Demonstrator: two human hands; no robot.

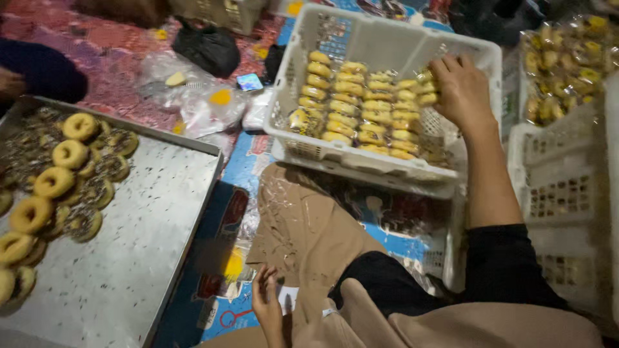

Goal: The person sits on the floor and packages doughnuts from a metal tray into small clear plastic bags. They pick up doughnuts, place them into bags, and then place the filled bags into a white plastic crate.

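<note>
White plastic crate [380, 45] partly filled with rows of wrapped yellow donuts [361, 106], right hand [461, 90] curled on one packet at the row's end, left hand [267, 303] loosely open and empty, unwrapped donuts [55, 180] left on steel tray [148, 225].

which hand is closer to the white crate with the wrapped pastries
Right. The right hand reaches into the white crate, resting on the wrapped pastries at its far right side. The left hand is low by the lap, well short of the crate.
</note>
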